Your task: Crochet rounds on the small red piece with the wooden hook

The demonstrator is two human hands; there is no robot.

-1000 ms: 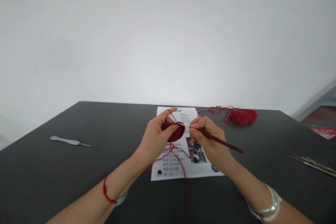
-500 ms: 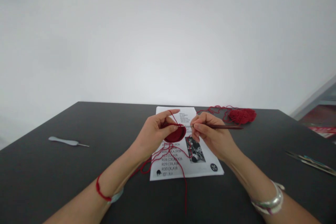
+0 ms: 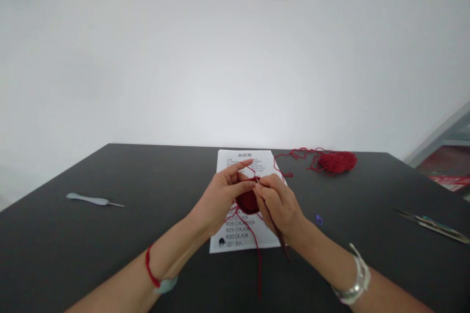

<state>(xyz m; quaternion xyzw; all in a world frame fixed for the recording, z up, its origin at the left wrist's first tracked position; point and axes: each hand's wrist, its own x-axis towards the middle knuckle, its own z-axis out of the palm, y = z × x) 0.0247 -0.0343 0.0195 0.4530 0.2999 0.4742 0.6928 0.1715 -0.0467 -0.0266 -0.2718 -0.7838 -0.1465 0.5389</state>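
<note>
"How will that piece handle?"

"The crocheted piece (image 3: 247,203) looks light and soft, so it would likely flop unless pinched near its edge, the best place to hold it. The left hand (image 3: 220,200) has it there, its fingers (image 3: 238,168) closed on it, with the red yarn (image 3: 260,274) looped up over the raised forefinger."

"And the other hand?"

"The right hand (image 3: 277,205) is clenched around a slim, stiff, dark crochet hook (image 3: 282,242). Its tip is at the piece and its shaft slants toward the near edge of the surface (image 3: 73,234)."

"Where's the piece?"

"Held up over the printed pattern sheet (image 3: 270,243), which lies mid-surface, towards the far edge."

"Count the rest?"

"One yarn ball (image 3: 337,161) near the far edge, one small purple stitch marker (image 3: 319,220) right of the sheet, and one pale-handled tool (image 3: 93,200) out left. The slim metal tools (image 3: 433,226) by the right edge are too thin to count."
</note>
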